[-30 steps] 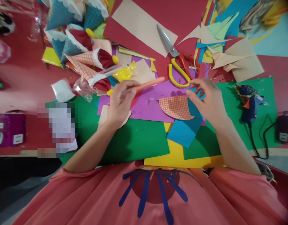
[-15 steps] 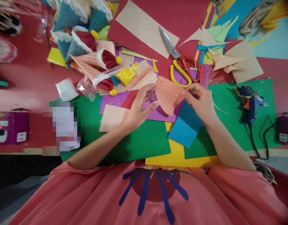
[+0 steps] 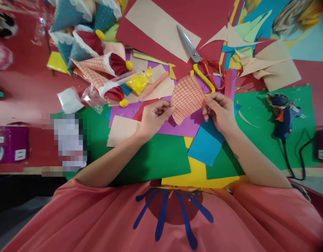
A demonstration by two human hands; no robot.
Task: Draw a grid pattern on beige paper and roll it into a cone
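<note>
Between my hands is a fan-shaped sheet [image 3: 188, 99] with an orange grid on a pale ground. My left hand [image 3: 156, 117] pinches its curved left edge between thumb and fingers. At the narrower right end, my right hand [image 3: 219, 111] grips the same sheet. Just beyond lie scissors [image 3: 194, 56] with one red and one yellow handle, blades pointing away and the yellow loop partly behind the sheet. Under my hands are a purple sheet [image 3: 177, 129] and a blue piece [image 3: 206, 141]. A beige piece [image 3: 122, 130] lies beside my left wrist.
Finished patterned cones [image 3: 98, 64] with white trim and yellow tips pile up at the upper left. A glue gun [image 3: 283, 120] with a black cord rests on green sheet [image 3: 258, 129] at the right. Cut scraps [image 3: 258, 61] lie upper right; a yellow packet [image 3: 139, 81] lies left of centre.
My left hand has gone from open beside the patterned sheet to pinching its left edge. The sheet has turned and spread flatter between both hands. My right hand still holds its end.
</note>
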